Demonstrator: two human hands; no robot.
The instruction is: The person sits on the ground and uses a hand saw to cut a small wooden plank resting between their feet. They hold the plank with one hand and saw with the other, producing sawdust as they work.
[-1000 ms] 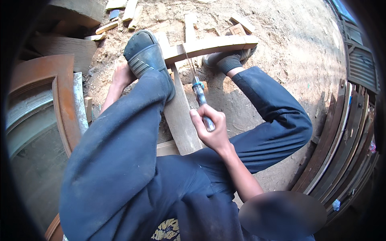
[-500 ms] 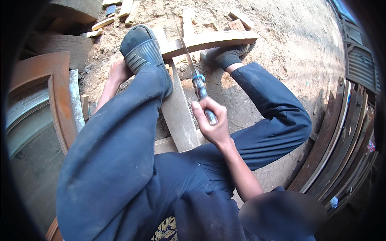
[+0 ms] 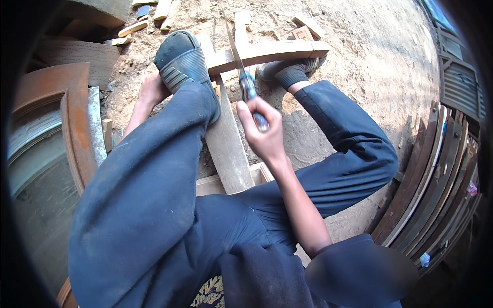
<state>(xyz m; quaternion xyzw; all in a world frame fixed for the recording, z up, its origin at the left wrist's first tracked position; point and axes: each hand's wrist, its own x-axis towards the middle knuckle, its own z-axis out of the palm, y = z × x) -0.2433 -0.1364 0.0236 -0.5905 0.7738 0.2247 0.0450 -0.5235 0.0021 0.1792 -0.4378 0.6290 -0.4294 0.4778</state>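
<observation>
My right hand is closed round the patterned handle of a handsaw. The narrow blade points away from me and crosses a curved piece of wood. Several thin dark lines mark that wood's front face. My left foot, in a dark sandal, presses on its left part, and the right end lies by my other foot. Beside the left sandal is my left hand; its fingers are hidden behind the sandal. Under the curved piece a pale plank runs toward me.
Wood offcuts lie on the dirt ground at the far left, others beyond the curved piece. A brown wooden frame leans at the left. Long boards are stacked along the right. Between my legs sits a wooden box-like frame.
My right hand has pushed the saw forward, away from me and slightly left, so its handle is nearer the curved wood. The left hand and the wood stay in place.
</observation>
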